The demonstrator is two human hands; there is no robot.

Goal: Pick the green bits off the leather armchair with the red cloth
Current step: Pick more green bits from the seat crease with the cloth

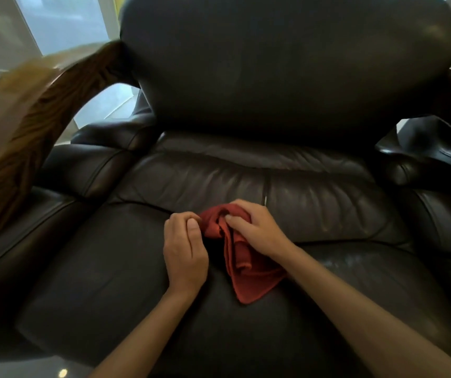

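Now both hands bunch the soft red cloth (235,246) on the dark leather armchair (109,268): right hand (257,227) fingers grip it, left hand (184,249) fingers curl shut beside it; no green bits show, so maybe nearly done

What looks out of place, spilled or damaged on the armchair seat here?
Nothing stands out. The dark leather armchair looks intact, with no green bits visible. The bunched red cloth lies on the seat, gripped by the right hand; the curled left hand touches its edge.

No text, label, brand, number or sign can be read anywhere in this view.
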